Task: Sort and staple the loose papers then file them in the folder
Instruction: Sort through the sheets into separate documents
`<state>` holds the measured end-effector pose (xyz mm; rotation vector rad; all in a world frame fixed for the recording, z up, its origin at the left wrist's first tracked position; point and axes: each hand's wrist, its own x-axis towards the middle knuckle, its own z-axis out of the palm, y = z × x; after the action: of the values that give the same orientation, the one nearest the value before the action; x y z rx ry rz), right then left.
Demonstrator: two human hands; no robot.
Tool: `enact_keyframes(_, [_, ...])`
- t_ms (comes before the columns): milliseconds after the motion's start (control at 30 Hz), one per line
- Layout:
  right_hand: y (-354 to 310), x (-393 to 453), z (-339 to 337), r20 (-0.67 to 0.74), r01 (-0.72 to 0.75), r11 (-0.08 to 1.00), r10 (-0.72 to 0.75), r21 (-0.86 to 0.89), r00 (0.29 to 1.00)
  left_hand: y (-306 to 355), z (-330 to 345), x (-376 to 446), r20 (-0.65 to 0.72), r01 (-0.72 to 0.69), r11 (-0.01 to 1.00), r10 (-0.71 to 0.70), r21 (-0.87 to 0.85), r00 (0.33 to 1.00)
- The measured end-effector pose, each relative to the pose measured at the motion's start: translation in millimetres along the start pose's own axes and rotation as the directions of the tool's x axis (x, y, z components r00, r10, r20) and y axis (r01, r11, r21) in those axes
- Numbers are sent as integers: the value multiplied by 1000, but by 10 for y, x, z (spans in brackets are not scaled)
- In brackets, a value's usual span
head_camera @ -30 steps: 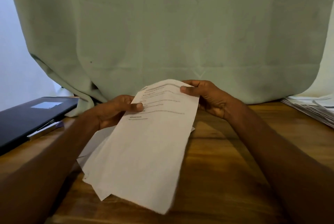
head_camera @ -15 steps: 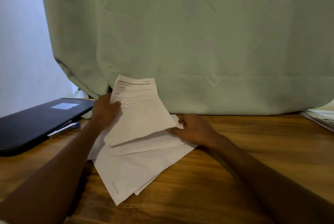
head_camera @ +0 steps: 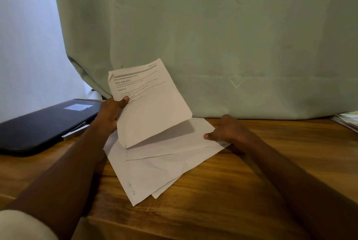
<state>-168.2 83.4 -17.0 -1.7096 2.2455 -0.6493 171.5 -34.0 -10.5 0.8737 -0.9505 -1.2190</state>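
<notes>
With the printed sheet (head_camera: pixel 149 104) now released by the right hand (head_camera: pixel 228 130), which is laid half-open on the fanned loose papers (head_camera: pixel 155 170) mid-table, it is pinched upright by the left hand (head_camera: pixel 109 115); sorting is judged under way, the black folder (head_camera: pixel 44 123) at the left edge untouched.

Both forearms are bare from the wrist back to the lower edge of the frame, with no watch, bracelet or ring to be seen on the left hand (head_camera: pixel 108 115) or the right hand (head_camera: pixel 228 130). At the bottom left corner a rounded patch of white fabric, a sleeve (head_camera: pixel 21 226), covers the upper part of the left arm; its weave is too blurred to make out
</notes>
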Motion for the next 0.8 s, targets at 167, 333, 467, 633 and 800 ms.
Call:
enact_keyframes(167, [6,-44,98,64,186,982,-188,34,980,-30,22,-39,151,91,996,-92,13,984])
enact_keyframes(333, [-185,-212,56,406,400,905,-314,-145,858,22,-28,-69,187,69,997,-64,-19,980])
enact_keyframes(467, [-186,-240,-26,274,385,918,-348,-92,896,30,-54,-85,200,76,996,-64,-53,978])
enact_keyframes(633, [24,-58,-88,-24,552,813,-565,-183,824,42,-40,-77,233,98,983,-61,-153,971])
enact_keyframes(800, [209,103,-283,-426,493,870,-444,7,789,91,-26,-46,300,127,950,-38,-285,953])
